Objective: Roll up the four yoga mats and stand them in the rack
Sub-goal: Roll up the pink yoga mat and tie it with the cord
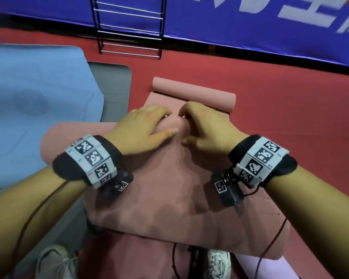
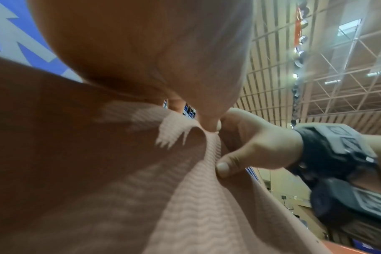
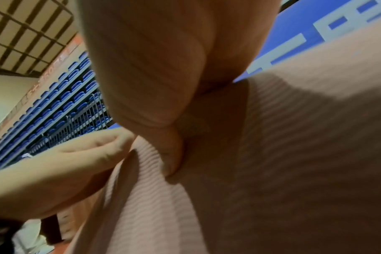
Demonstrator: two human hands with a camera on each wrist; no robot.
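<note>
A pink yoga mat lies on the red floor in front of me. Its far end is a roll, and its near part is bunched up in a raised ridge. My left hand curls over the left side of that ridge. My right hand pinches the ridge from the right, thumb against fingers. The left wrist view shows the right hand pinching the ribbed pink mat. In the right wrist view the left hand has its fingers curled at the fold of the mat. The black wire rack stands beyond, against the wall.
A blue mat lies flat at the left over a grey mat. A pale purple mat edge shows at the lower right. My shoes are at the bottom. A blue banner runs along the far side.
</note>
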